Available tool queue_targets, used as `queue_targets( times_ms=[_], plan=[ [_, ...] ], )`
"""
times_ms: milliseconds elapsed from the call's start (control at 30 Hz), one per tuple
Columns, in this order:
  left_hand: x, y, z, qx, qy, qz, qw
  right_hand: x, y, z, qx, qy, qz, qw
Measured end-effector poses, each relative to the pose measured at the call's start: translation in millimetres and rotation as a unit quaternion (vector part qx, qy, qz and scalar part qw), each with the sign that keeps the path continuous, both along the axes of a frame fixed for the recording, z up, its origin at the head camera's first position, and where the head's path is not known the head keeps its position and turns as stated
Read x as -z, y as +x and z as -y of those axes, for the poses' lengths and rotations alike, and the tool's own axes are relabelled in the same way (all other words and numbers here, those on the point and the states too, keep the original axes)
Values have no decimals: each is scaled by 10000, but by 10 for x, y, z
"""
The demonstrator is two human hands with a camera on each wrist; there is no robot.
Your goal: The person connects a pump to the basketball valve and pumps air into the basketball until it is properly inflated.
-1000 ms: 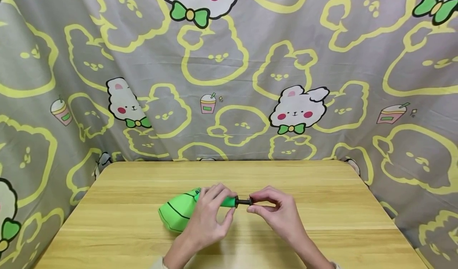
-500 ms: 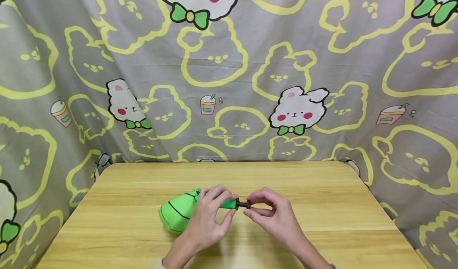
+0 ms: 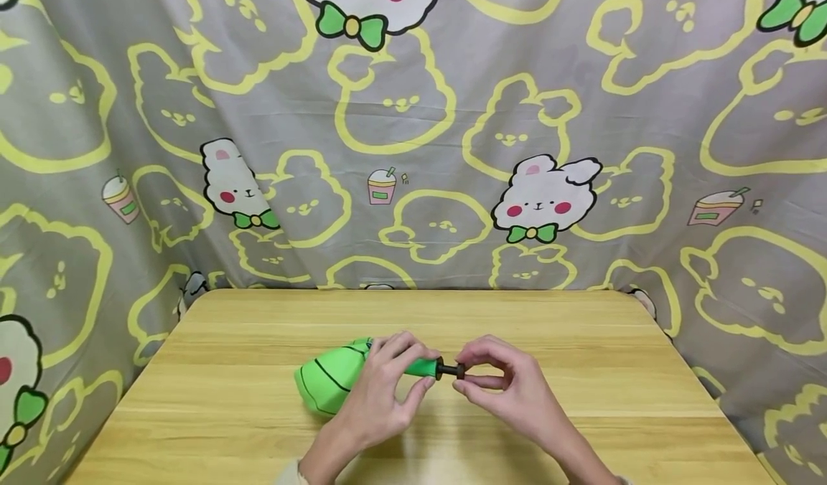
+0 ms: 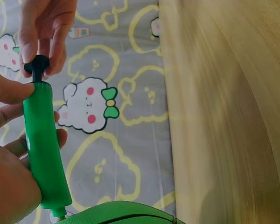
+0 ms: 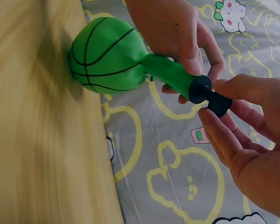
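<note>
A small green ball [image 3: 326, 377] with black seam lines, patterned like a basketball, lies on the table at left of centre. It looks slack and misshapen in the head view. A green hand pump [image 4: 44, 144] joins the ball at its narrow end, where a thin needle shows. My left hand [image 3: 386, 392] grips the pump's barrel, thumb near its collar. The fingers and thumb of my right hand [image 3: 517, 388] pinch the black pump handle [image 5: 219, 103]. A short stretch of black rod shows between handle and barrel.
A light wood-grain table [image 3: 549, 320] lies under both hands. Behind it and at both sides hangs a grey curtain [image 3: 439, 126] with yellow outlined animals and white bunny faces.
The right hand has pushed the pump handle slightly toward the barrel, so less rod shows than a second ago. The left hand keeps its grip. The head view has shifted slightly.
</note>
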State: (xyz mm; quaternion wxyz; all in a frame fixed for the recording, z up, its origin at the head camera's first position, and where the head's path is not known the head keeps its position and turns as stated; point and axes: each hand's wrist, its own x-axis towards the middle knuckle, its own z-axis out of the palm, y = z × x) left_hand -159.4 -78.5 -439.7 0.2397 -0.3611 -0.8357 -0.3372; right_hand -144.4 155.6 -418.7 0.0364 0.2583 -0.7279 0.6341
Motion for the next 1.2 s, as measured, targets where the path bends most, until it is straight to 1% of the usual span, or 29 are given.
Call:
queue_targets(
  times_ms=[233,400,667,867,1067,1133,1200],
  plan=[
    [-15,-7,10,-125,34,-102,9999,-84,8,-106,-152,95,-264,9995],
    [-22,-14,6,-207,81,-173,9996,-143,-9,-227,-199,277,-393,9986],
    [-12,-34,32,-415,123,-105,9990,-259,-30,-507,-198,518,-177,9983],
    [-23,-35,61,-457,161,-26,9988,-352,-16,-676,-130,473,-220,9986],
    [-18,-26,48,-501,164,-32,9986,-344,-17,-686,-230,237,-211,9992],
    [-21,-17,38,-513,132,-24,9986,-335,-17,-660,-182,220,-195,9994],
    [-25,-6,26,-510,119,1,9986,-327,-15,-622,-10,280,-110,9995]
  ],
)
